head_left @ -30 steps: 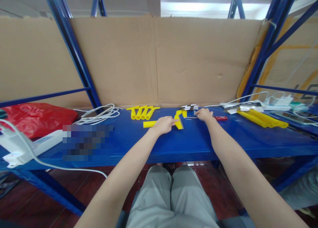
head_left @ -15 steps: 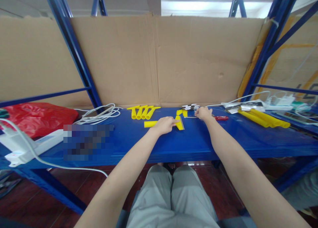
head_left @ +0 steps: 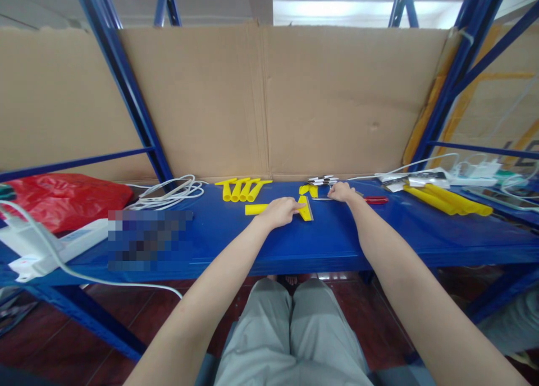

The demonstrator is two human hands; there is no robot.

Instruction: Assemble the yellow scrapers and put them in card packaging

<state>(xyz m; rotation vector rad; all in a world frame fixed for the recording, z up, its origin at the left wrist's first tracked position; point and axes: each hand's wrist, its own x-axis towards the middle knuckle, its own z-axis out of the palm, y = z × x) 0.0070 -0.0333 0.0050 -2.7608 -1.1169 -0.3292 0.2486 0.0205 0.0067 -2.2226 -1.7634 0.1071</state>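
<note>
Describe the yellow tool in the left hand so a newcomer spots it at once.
On the blue table, find the left hand. The yellow tool is in its grip, handle leftward, head rightward. Unlike the four yellow pieces in a row farther back, it lies sideways, under a hand.

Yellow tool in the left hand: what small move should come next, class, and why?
Perhaps bring the right hand to the wide head of the yellow tool: the left hand holds its handle, while the right, at the red-handled screwdriver, is apart from it.
</note>
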